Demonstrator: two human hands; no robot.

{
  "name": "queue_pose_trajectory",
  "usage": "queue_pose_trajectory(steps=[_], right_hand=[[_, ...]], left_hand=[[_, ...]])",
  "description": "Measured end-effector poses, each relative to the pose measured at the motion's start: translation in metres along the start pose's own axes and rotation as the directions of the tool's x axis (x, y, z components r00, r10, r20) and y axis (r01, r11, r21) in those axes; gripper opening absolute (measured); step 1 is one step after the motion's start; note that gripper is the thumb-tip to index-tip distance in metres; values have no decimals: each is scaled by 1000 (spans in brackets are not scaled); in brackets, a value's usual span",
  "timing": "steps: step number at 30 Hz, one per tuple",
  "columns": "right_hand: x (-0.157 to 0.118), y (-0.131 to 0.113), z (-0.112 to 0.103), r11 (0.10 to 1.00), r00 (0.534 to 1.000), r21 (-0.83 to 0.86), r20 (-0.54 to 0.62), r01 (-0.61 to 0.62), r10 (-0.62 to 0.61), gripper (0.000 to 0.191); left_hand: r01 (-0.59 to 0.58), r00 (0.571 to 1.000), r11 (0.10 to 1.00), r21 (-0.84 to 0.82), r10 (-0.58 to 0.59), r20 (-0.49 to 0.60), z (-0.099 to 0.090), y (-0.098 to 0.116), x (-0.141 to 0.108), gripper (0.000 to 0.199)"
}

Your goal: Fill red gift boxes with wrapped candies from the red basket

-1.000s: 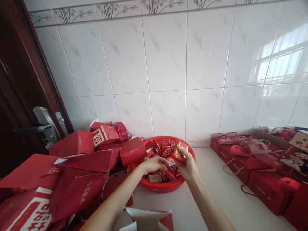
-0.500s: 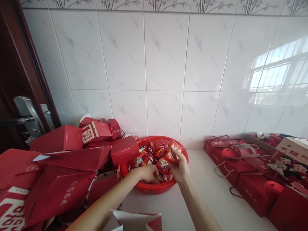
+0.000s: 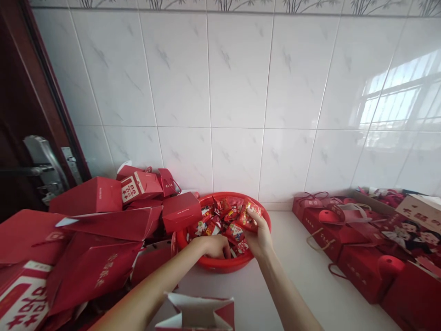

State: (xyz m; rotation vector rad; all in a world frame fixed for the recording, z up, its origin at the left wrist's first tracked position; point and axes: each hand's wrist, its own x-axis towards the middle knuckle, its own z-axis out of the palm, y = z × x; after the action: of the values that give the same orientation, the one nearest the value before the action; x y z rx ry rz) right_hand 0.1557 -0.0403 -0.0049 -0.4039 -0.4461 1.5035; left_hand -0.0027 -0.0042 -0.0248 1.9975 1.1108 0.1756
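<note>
A round red plastic basket stands against the tiled wall, with several red wrapped packets inside. My left hand is down in the front of the basket, its fingers curled among the packets; what they hold, if anything, is hidden. At the basket's right side my right hand grips a red packet between thumb and fingers. An open red and white box stands below the basket at the bottom edge of the view.
Red cardboard boxes lie in a heap at the left, beside a dark door with a metal handle. Closed red gift boxes with cord handles line the right side. A printed carton is at the far right.
My left hand has shifted slightly right within the basket. My right hand still grips its packet. The whole view has moved a little.
</note>
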Motion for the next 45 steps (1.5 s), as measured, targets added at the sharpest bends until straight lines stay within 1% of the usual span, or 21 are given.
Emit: queue_pose_trajectory(steps=[3, 5, 10, 16, 19, 21, 23, 25, 28, 30, 33, 35, 37, 39, 40, 43, 45], right_hand=[[-1, -1, 1, 1000, 1000, -7, -14, 10, -10, 16], [-1, -2, 2, 1000, 1000, -3, -12, 8, -8, 15], [-2, -3, 3, 1000, 1000, 26, -23, 3, -3, 17], [-1, -2, 2, 1000, 1000, 14, -9, 17, -17, 16], [1, -2, 0, 1000, 1000, 11, 6, 21, -21, 14], [1, -2, -1, 1000, 1000, 5, 22, 10, -10, 13], [1, -2, 0, 1000, 1000, 3, 24, 3, -3, 13], [0, -4, 1, 1000, 1000, 11, 20, 2, -3, 13], [0, -6, 2, 1000, 999, 7, 27, -26, 26, 11], [0, -7, 1, 999, 998, 2, 40, -46, 46, 10], [0, -8, 0, 999, 999, 28, 24, -32, 31, 9], [-2, -8, 2, 999, 999, 40, 25, -28, 27, 9], [-7, -8, 7, 999, 998, 32, 54, -42, 41, 10], [-16, -8, 17, 998, 995, 23, 83, -66, 64, 9], [-22, -9, 22, 997, 993, 21, 91, -80, 78, 9], [-39, -13, 40, 994, 989, 39, 111, -104, 99, 10], [-51, -15, 51, 995, 989, 46, 121, -93, 86, 11]], left_hand=[[38, 992, 992, 123, -53, 117, 0, 3, 0, 17], [45, 989, 985, 170, -67, 129, 0, 4, 0, 16], [74, 993, 977, 200, -91, 76, 0, 5, 0, 20], [89, 995, 987, 133, -93, 22, 0, 5, 0, 19], [44, 999, 998, 50, -42, -32, -2, 6, 1, 23], [-9, 994, 999, -31, 5, -109, -3, 7, 2, 21], [-52, 980, 992, -118, 28, -197, -5, 7, 4, 16], [-76, 966, 980, -187, 26, -257, -7, 8, 5, 13], [-120, 945, 959, -256, 32, -325, -11, 8, 3, 16], [-167, 918, 940, -297, 38, -395, -15, 8, -2, 25], [-236, 862, 912, -334, 38, -505, -21, 13, -17, 47], [-280, 826, 893, -353, 37, -562, -25, 20, -31, 58], [-319, 791, 879, -353, 43, -610, -29, 30, -46, 62], [-352, 766, 872, -340, 59, -640, -32, 43, -60, 60], [-369, 759, 866, -338, 71, -647, -33, 50, -67, 58], [-409, 747, 842, -352, 87, -659, -30, 71, -85, 44], [-419, 729, 832, -362, 71, -680, -25, 84, -96, 35]])
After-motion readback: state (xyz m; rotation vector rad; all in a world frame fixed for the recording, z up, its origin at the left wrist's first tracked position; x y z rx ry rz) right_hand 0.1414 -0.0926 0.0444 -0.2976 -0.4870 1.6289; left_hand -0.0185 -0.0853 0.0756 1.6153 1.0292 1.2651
